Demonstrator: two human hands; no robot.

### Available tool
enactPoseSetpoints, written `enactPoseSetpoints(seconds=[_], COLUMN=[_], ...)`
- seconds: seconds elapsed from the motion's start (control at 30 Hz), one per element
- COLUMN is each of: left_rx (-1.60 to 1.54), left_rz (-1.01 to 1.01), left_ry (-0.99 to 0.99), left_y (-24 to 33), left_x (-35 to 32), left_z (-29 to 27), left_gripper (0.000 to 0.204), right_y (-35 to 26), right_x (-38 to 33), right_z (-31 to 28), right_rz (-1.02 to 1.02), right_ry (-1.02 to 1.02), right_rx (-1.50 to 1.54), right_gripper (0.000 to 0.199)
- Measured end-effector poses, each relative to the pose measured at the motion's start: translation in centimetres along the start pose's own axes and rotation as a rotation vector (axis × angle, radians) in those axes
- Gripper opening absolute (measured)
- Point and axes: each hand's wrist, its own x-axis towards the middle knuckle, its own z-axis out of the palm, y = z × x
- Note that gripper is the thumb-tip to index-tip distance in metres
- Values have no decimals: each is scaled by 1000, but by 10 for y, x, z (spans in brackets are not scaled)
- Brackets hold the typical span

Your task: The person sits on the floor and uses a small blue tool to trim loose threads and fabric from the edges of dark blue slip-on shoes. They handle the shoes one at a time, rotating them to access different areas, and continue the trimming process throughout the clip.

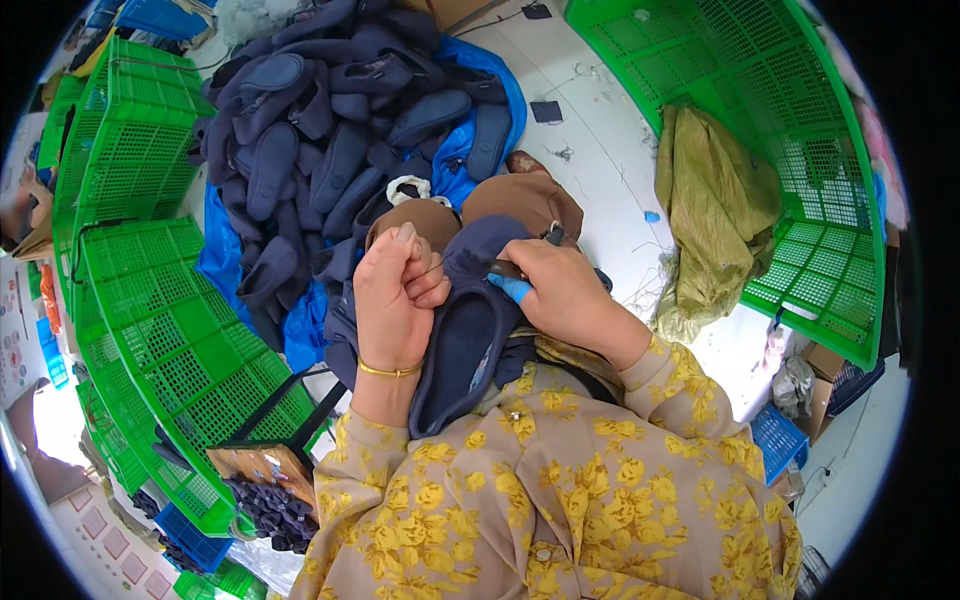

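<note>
A navy fabric slipper (462, 350) rests on my lap, its opening toward me and its heel end near my body. My left hand (398, 285) is closed in a fist at the slipper's left edge; what its fingers pinch, if anything, is hidden. My right hand (575, 290) grips a small dark-handled tool (506, 268) over the far part of the slipper. The tool's working end cannot be made out. A blue wrap (511, 288) covers one finger of that hand. More navy fabric lies under the slipper across my brown-clad knees (525, 205).
Beyond my knees, a big heap of navy slippers (320, 150) lies on blue sheeting (492, 62). Green plastic crates (190, 345) line the left side. Another green crate (810, 270) stands at right, with an olive sack (715, 200) against it. Thread scraps litter the white floor (600, 150).
</note>
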Motion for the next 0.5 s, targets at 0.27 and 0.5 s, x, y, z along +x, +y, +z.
enactPoseSetpoints(seconds=[0.27,0.5], left_rx=[553,223], left_rz=[316,216], left_ry=[206,19], left_y=[24,48], left_x=[-8,-9], left_z=[-7,-47], left_gripper=[24,31], right_y=[6,3], right_x=[0,4], right_z=[-6,-4], right_rz=[74,56], right_ry=[-60,-45], right_rx=[113,134], right_gripper=[13,11])
